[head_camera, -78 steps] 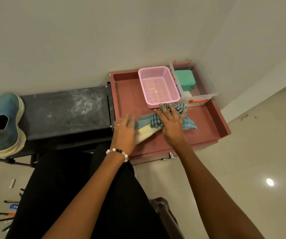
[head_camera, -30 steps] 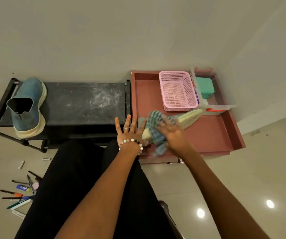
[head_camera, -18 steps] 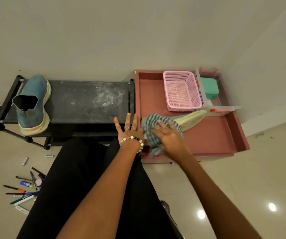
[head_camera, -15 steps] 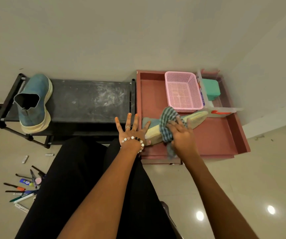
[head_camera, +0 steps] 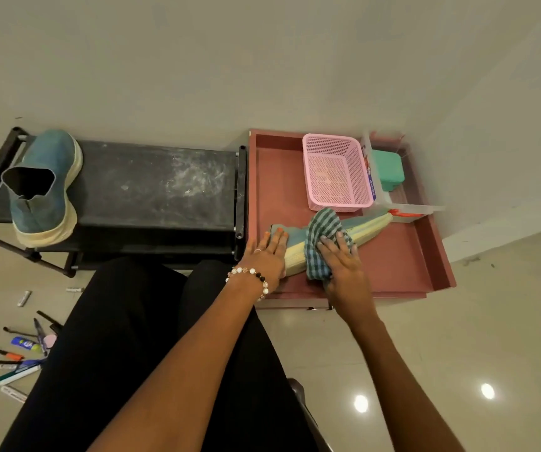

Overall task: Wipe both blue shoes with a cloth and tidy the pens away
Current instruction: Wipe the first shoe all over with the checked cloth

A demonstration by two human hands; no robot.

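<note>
One blue shoe (head_camera: 365, 228) with a cream sole lies on its side in the red tray (head_camera: 402, 265). My left hand (head_camera: 267, 256) presses flat on its heel end with straight fingers. My right hand (head_camera: 340, 259) presses a checked blue-green cloth (head_camera: 322, 231) against the middle of the shoe, with the cloth's lower end bunched under the palm. The other blue shoe (head_camera: 46, 187) stands upright at the left end of the black rack (head_camera: 158, 187). Several pens (head_camera: 11, 357) lie scattered on the floor at the lower left.
A pink mesh basket (head_camera: 337, 172) sits at the back of the tray, beside a clear box (head_camera: 389, 200) holding a teal case (head_camera: 388, 169). The wall runs close behind the rack and tray. My black-clad legs fill the lower middle.
My right hand has rubbed the cloth back and forth along the shoe, ending near its middle. My left hand has stayed flat at the heel. The view shifted slightly right.
</note>
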